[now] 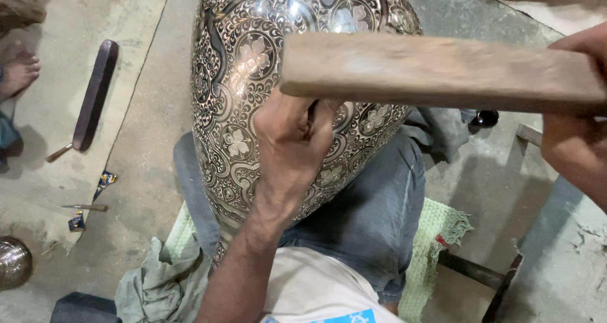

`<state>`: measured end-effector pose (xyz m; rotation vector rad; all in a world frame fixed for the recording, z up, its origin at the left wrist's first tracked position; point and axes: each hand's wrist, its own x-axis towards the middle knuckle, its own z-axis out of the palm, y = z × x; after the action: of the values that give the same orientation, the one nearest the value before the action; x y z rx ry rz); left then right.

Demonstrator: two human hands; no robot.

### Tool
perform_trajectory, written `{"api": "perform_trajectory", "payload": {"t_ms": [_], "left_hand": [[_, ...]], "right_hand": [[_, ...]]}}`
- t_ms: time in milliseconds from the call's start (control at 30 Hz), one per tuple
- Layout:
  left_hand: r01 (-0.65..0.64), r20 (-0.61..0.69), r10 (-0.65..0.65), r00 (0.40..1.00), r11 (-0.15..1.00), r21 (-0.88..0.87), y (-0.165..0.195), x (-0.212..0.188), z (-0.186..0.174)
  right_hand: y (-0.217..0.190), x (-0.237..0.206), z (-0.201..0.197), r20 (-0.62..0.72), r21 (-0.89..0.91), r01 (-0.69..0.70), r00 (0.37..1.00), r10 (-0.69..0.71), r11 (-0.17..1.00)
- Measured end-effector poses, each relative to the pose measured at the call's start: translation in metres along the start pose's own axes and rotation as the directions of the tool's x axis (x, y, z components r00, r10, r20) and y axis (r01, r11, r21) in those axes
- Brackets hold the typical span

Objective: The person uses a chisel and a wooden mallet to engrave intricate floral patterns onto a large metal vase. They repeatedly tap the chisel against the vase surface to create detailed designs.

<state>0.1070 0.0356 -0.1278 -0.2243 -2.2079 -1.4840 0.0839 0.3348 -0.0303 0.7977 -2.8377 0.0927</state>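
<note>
Pressing left hand (pixel 292 139) on engraved metal vase (pixel 253 63), fingers curled around a small tool | right hand (pixel 578 101) fingers gripping wooden bat (pixel 436 70), raised level

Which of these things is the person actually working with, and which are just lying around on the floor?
In use: engraved metal vase; wooden bar in the right hand; left hand pressed on the vase.
Lying about: dark paddle, small tool, metal bowl, green mat.

Single view, head-worn: looks steeply down from the seated person's own head onto the lap, close in; engraved metal vase (pixel 253 76) fills the centre, concrete floor (pixel 145 139) at the edges; a second view to overlap with it: none
</note>
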Motion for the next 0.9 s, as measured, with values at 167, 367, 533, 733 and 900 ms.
{"api": "perform_trajectory", "payload": {"t_ms": [167,367,533,733,900], "left_hand": [[-0.027,-0.046,0.027,0.999,1.000,-0.001,0.001,-0.007,0.000],[-0.001,-0.093,0.007,0.996,0.998,0.062,-0.011,-0.018,0.011],[-0.051,-0.105,0.061,0.993,0.995,0.089,-0.010,-0.023,0.012],[-0.025,-0.110,0.027,0.994,0.999,0.027,-0.002,-0.025,0.011],[-0.031,-0.144,0.043,0.989,0.996,0.082,-0.006,-0.029,0.017]], "right_hand": [[-0.004,0.003,-0.004,-0.004,0.012,0.037,0.999,-0.037,0.999],[-0.008,0.009,-0.007,0.007,0.014,0.082,0.997,-0.082,0.997],[-0.027,0.014,-0.018,0.100,0.109,-0.089,0.992,0.079,0.990],[-0.040,0.020,-0.028,0.091,0.101,-0.040,0.995,0.031,0.994],[-0.045,0.020,-0.030,0.093,0.237,-0.082,0.994,0.061,0.968]]}}
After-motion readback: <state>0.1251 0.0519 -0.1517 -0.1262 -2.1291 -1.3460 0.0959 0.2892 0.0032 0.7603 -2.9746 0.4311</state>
